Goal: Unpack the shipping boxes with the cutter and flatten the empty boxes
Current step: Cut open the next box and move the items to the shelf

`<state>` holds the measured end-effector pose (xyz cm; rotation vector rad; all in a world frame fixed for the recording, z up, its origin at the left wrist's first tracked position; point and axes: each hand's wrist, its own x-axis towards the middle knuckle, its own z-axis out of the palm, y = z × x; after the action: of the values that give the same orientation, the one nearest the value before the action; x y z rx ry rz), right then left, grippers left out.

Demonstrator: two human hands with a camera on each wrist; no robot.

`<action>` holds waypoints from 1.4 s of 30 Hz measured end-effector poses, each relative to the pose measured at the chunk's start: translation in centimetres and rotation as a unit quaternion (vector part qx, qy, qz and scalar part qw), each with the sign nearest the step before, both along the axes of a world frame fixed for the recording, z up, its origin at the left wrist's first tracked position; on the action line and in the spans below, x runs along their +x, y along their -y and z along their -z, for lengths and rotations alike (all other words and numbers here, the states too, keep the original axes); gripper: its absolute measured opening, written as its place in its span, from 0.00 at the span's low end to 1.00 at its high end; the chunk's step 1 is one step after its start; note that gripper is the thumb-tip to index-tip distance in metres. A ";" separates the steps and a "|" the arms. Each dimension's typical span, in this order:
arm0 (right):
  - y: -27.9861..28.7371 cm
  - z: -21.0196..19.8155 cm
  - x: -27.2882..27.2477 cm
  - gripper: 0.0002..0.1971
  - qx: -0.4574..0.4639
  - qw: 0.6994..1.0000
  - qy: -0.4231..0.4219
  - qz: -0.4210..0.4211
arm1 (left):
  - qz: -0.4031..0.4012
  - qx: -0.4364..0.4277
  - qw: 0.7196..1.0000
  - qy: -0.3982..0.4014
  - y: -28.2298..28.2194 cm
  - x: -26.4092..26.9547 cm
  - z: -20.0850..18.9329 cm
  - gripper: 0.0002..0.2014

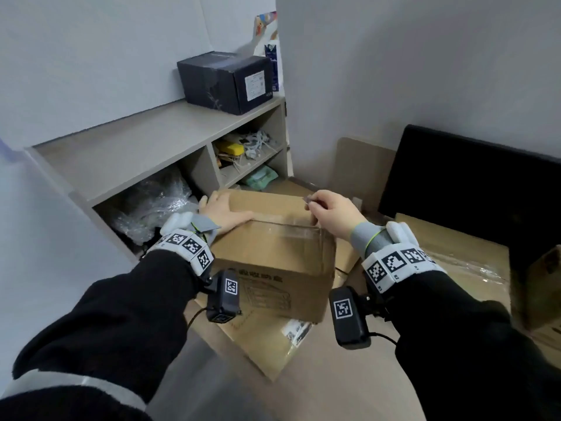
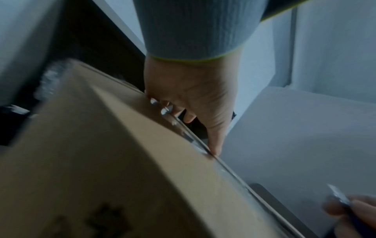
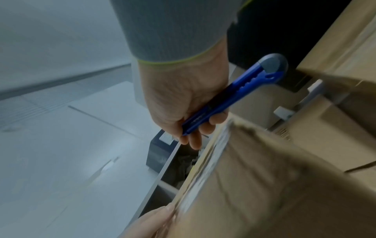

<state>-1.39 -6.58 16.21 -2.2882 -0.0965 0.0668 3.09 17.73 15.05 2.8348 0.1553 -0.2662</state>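
Observation:
A brown cardboard box [image 1: 273,247] sealed with clear tape stands on flattened cardboard in the head view. My left hand [image 1: 221,211] is on its top left, its thumb [image 2: 213,145] on the taped edge and its fingers bent over the far left corner. My right hand [image 1: 331,211] grips a blue cutter [image 3: 234,95] over the box's far right corner. The blade [image 1: 309,200] sticks out past the fingers, just above the top. The left wrist view shows the box [image 2: 101,161] blurred. The box [image 3: 264,177] is also blurred in the right wrist view.
A grey shelf unit [image 1: 145,138] on the left carries a black box [image 1: 224,83] and holds bubble wrap [image 1: 151,208] and clutter. Flattened cardboard [image 1: 267,338] lies under the box. A black panel [image 1: 470,183] leans at the right, with another carton [image 1: 546,284] beside it.

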 end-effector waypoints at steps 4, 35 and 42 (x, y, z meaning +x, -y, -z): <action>-4.7 -0.2 1.1 0.08 -0.053 0.998 0.000 -0.040 | -0.089 -0.046 0.995 0.015 -3.0 -2.8 0.6 0.48; -18.1 -0.2 5.4 0.13 -0.263 0.936 0.111 -0.206 | -0.148 -0.310 0.924 0.167 -5.9 -4.2 3.9 0.23; -18.2 -0.2 5.8 0.13 -0.255 0.939 0.092 -0.213 | -0.158 -0.330 0.916 0.167 -5.9 -4.1 4.3 0.23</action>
<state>4.37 11.63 16.40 -2.7444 -0.7525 0.1123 -1.05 23.67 10.77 2.0975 0.3653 0.2062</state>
